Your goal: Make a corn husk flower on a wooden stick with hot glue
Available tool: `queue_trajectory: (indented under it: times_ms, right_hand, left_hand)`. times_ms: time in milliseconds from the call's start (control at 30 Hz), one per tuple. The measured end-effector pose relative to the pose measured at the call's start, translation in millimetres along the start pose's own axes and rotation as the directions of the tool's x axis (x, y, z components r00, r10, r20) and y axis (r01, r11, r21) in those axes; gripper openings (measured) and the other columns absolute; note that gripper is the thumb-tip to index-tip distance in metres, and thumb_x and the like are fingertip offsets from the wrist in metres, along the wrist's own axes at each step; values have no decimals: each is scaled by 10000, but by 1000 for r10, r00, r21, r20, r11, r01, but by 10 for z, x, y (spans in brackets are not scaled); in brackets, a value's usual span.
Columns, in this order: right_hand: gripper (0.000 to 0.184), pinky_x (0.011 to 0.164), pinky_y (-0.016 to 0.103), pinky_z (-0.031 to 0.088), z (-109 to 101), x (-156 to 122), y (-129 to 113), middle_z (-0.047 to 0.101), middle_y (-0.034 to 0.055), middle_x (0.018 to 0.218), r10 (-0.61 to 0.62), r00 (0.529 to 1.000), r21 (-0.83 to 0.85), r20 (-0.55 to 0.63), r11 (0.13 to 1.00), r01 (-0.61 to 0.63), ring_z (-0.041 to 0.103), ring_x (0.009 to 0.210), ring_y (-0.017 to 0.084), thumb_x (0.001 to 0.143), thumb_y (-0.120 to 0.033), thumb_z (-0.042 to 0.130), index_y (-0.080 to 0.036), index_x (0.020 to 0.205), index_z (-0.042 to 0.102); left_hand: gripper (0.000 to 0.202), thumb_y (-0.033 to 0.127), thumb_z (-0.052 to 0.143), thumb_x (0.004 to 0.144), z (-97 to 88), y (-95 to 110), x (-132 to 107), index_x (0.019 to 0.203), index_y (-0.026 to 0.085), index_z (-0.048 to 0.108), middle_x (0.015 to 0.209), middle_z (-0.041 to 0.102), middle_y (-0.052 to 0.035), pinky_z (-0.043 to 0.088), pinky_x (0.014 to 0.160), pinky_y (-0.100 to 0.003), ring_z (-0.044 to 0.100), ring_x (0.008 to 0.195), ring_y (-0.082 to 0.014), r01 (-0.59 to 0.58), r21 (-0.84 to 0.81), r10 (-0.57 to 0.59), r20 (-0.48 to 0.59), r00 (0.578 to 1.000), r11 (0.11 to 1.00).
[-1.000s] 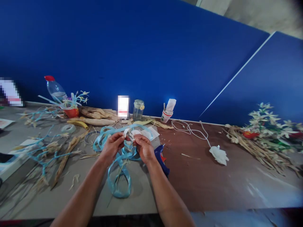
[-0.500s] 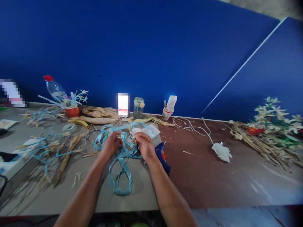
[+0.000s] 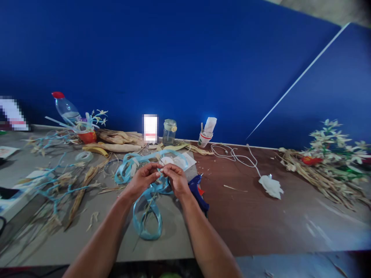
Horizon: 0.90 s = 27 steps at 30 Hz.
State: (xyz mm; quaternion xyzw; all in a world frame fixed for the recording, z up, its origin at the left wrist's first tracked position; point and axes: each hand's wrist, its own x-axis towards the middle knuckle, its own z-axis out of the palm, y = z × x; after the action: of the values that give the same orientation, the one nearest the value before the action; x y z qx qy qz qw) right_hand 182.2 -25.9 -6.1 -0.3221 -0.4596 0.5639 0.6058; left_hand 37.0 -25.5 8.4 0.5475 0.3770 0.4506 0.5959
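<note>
Over the middle of the table, my left hand (image 3: 146, 177) and my right hand (image 3: 176, 180) meet at the fingertips. Both are closed in a pinch, and whatever sits between the fingers is too small to make out. Light blue ribbon (image 3: 149, 233) lies in loose loops beneath and around the hands, with one loop toward the front. Behind the fingers is a round white piece (image 3: 168, 160) on a sheet of white paper (image 3: 189, 161). A blue glue gun (image 3: 195, 187) rests just right of my right wrist.
Blue-wrapped stems (image 3: 58, 193) and dried husks (image 3: 79, 193) spread over the left side. A glass jar (image 3: 169, 133), a paper cup (image 3: 205, 139) and a red-capped bottle (image 3: 68, 110) stand along the blue wall. White cable (image 3: 243, 160) and a flower bunch (image 3: 333, 146) lie to the right.
My left hand has moved right and up, so its fingertips now touch those of my right hand. My right hand has shifted only slightly. The ribbon lies nearly as before.
</note>
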Motion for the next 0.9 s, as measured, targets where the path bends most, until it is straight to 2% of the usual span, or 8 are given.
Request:
queue_trajectory:
  times_ms: [200,367,500,633,700,767,833,900]
  right_hand:
    - [111,600,244,339,16,-11,-19,492,-16,600,35,999,-23,11,999,-34,421,599,115,670,-270,628,-185,598,617]
    - [115,605,239,351,16,4,-53,518,-12,608,47,999,48,-26,998,-45,433,590,108,655,-272,640,-180,586,623]
    - [125,573,227,358,6,10,-57,527,-13,614,81,994,96,-74,993,-74,431,575,102,643,-296,670,-192,713,667]
    - [289,661,243,400,37,-15,-97,559,-4,752,25,1000,-7,8,1000,-25,478,675,115,651,-273,690,-235,938,681]
    - [223,715,266,413,55,-28,-131,570,6,771,-27,998,-99,59,995,33,498,723,134,675,-277,677,-231,893,694]
    - [106,741,279,414,61,-34,-157,580,14,742,-77,992,-188,97,978,94,509,736,148,706,-288,654,-212,766,698]
    - [109,726,272,411,50,-31,-159,580,11,704,-100,990,-242,96,963,120,511,714,147,723,-295,638,-201,685,677]
    - [118,686,254,400,29,-24,-139,570,0,684,-96,993,-260,63,959,109,501,677,133,731,-298,626,-197,679,658]
  left_hand:
    - [258,341,702,648,49,40,38,781,149,592,625,520,30,340,534,-211,444,572,-89,-69,109,78,-82,994,992]
    - [263,377,675,677,49,75,10,671,147,550,530,412,65,253,457,-194,329,473,-52,4,124,4,-60,998,992]
    - [277,399,657,702,21,52,-7,701,159,520,500,334,79,190,430,-196,266,436,-45,91,-31,-92,-36,995,995]
    - [295,402,669,690,12,26,1,684,157,503,510,312,74,186,435,-206,256,441,-48,140,-105,-138,25,990,985]
    - [311,415,675,678,18,24,5,674,152,509,516,312,70,191,442,-211,257,447,-50,155,-84,-150,61,987,984]
    - [319,425,673,677,23,25,5,677,146,519,522,315,68,191,446,-214,256,452,-50,160,-59,-154,87,984,985]
    - [322,432,666,682,19,25,4,679,142,524,524,313,69,180,444,-215,249,452,-49,162,-35,-157,106,982,986]
    - [320,432,662,685,5,19,2,673,143,525,520,310,71,171,441,-215,243,451,-48,165,-8,-163,123,979,986]
